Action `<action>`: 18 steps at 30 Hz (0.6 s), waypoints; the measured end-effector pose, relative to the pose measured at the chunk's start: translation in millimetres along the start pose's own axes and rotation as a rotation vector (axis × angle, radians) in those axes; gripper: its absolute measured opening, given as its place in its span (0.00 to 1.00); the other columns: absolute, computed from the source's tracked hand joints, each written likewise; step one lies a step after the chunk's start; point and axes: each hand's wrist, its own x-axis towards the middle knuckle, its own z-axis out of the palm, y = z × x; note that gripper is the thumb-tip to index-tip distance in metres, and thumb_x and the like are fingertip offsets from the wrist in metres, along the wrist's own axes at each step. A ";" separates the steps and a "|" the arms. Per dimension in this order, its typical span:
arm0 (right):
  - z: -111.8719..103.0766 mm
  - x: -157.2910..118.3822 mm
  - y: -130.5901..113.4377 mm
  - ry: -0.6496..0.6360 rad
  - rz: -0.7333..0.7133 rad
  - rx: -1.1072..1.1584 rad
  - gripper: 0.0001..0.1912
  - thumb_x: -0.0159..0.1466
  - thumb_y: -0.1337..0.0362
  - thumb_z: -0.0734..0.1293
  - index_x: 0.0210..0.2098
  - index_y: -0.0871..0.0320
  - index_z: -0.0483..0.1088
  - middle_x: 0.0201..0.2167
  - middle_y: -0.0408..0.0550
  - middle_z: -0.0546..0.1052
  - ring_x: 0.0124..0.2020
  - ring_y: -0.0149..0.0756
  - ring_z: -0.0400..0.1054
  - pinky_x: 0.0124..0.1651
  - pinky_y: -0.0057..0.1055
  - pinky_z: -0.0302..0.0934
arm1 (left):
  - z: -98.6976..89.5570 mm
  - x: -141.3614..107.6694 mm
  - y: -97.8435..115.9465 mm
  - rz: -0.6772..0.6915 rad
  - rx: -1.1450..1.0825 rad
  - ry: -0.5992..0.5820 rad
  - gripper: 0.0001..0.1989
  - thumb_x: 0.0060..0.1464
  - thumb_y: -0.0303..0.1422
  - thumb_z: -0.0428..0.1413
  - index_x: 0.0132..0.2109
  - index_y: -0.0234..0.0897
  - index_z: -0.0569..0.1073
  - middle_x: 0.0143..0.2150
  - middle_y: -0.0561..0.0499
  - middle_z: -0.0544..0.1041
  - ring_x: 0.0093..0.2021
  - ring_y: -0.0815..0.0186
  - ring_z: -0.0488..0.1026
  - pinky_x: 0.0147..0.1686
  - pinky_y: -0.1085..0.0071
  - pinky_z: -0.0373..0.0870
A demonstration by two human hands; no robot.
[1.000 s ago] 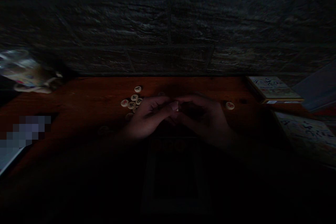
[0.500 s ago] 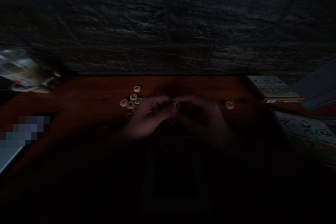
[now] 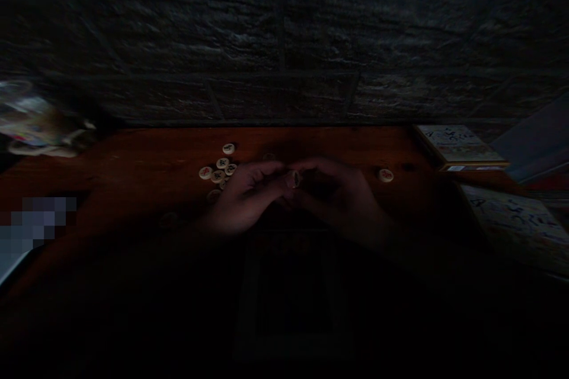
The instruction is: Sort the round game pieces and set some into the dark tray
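Observation:
My left hand (image 3: 249, 194) and my right hand (image 3: 342, 192) meet at the fingertips over the wooden table. Pinched between them is a small round Chinese chess piece (image 3: 296, 179), tilted with its marked face partly showing. Beside my left hand lies a loose group of several such pieces, among them a red-marked piece (image 3: 205, 173) and a black-marked piece (image 3: 228, 148). My left hand covers part of this group. One more red-marked piece (image 3: 386, 175) rests alone to the right of my right hand. Deep shadow hides much of both hands' undersides.
A dark stone-block wall (image 3: 284, 41) rises behind the table (image 3: 146, 157). At the right are two flat illustrated boxes, a far box (image 3: 457, 141) and a near box (image 3: 520, 222). A clear plastic container (image 3: 35, 118) stands at the left. A dim frame-shaped thing (image 3: 246, 296) is below my hands.
The whole view has shifted slightly, so things appear a little further left. My hands keep the chess piece between them, its face turned slightly.

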 end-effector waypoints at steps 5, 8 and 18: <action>-0.1 1.3 -4.0 -0.020 0.018 0.012 0.10 0.64 0.65 0.75 0.46 0.55 0.76 0.40 0.44 0.83 0.41 0.36 0.78 0.46 0.33 0.70 | 0.2 -1.3 -0.3 0.011 0.041 0.004 0.08 0.63 0.33 0.60 0.36 0.34 0.78 0.28 0.53 0.78 0.28 0.70 0.77 0.28 0.77 0.74; -0.4 1.4 -4.4 -0.027 -0.002 0.005 0.10 0.65 0.65 0.75 0.46 0.55 0.76 0.41 0.44 0.82 0.41 0.35 0.77 0.46 0.32 0.70 | 0.6 -1.9 -0.8 0.020 0.088 0.013 0.10 0.63 0.35 0.60 0.35 0.34 0.78 0.29 0.52 0.78 0.28 0.70 0.76 0.28 0.77 0.72; -1.5 1.7 -3.8 -0.044 -0.017 0.002 0.08 0.66 0.64 0.73 0.43 0.55 0.73 0.40 0.43 0.80 0.40 0.33 0.75 0.43 0.30 0.68 | -0.6 -4.1 -0.1 0.097 0.374 0.006 0.13 0.65 0.38 0.56 0.34 0.34 0.76 0.28 0.54 0.73 0.29 0.69 0.70 0.29 0.74 0.64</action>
